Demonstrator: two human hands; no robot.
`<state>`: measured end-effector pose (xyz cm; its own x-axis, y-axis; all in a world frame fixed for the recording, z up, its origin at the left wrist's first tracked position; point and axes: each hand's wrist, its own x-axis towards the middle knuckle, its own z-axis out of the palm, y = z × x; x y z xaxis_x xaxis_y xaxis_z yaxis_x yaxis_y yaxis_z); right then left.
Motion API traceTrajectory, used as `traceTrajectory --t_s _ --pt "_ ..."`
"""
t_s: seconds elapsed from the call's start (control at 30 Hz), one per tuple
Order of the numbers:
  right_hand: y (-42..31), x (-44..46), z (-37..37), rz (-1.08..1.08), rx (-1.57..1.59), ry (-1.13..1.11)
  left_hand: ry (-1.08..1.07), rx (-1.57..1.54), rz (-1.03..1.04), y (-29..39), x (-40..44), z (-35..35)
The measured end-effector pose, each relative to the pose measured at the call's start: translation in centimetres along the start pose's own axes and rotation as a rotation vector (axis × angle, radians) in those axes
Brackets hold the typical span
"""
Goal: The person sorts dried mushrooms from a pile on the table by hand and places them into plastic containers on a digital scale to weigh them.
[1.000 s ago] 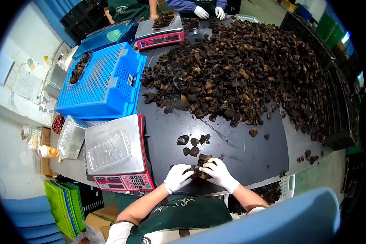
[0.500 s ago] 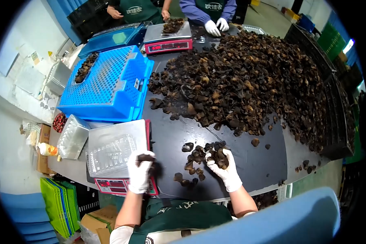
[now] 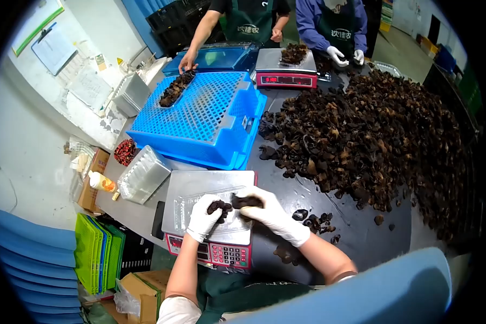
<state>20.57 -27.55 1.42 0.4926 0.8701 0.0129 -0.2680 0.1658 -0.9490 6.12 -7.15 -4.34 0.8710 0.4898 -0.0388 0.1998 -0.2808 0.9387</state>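
Note:
White-gloved, my left hand (image 3: 204, 217) grips dark wood ear pieces (image 3: 220, 209) over a clear plastic tray (image 3: 186, 208). My right hand (image 3: 267, 211) has its fingers wrapped round more of the dark pieces (image 3: 247, 202), just right of the left one. Beneath both hands, the tray lies on the metal plate of a red scale (image 3: 234, 255). Several loose pieces (image 3: 318, 222) rest on the dark table right of the scale. A large heap of the same pieces (image 3: 362, 140) covers the table's right side.
Left of centre stands an upturned blue crate (image 3: 194, 119) with a filled tray (image 3: 176, 89) on top. Stacked clear trays (image 3: 144, 175) are beside a bottle (image 3: 102, 182). Across the table, a co-worker's bare hand (image 3: 188, 60) touches the filled tray; another co-worker's gloved hands (image 3: 337, 55) are near a second scale (image 3: 286, 80).
Both my hands have moved left from the table to above the tray, carrying dark pieces. The view has shifted left. A co-worker's hand has reached the filled tray on the crate.

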Motion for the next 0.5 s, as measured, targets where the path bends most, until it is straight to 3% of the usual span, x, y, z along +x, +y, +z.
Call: traceTrajectory --t_s 0.03,0.07,0.1,0.3,0.37,0.5 --pt "1.6 1.7 0.6 -0.147 -0.129 -0.049 0.019 -0.103 -0.092 1.0 -0.3 -0.1" --pt "3.4 3.2 1.4 -0.242 -0.143 -0.101 0.091 0.273 0.251 1.0 -0.1 -0.9" --pt "4.2 4.5 1.8 -0.494 -0.437 -0.102 0.133 0.283 0.139 0.3 -0.3 -1.6" --pt "7.0 5.7 3.6 -0.519 -1.153 -0.275 0.099 0.469 0.359 -1.0 -1.7 -5.1" --pt "5.6 5.1 3.5 -0.545 -1.150 -0.250 0.043 0.435 0.335 -2.3 -2.3 -5.8" --pt "2.6 3.4 0.0 -0.629 -0.719 -0.074 0.125 0.444 0.337 -0.9 -3.2 -6.0"
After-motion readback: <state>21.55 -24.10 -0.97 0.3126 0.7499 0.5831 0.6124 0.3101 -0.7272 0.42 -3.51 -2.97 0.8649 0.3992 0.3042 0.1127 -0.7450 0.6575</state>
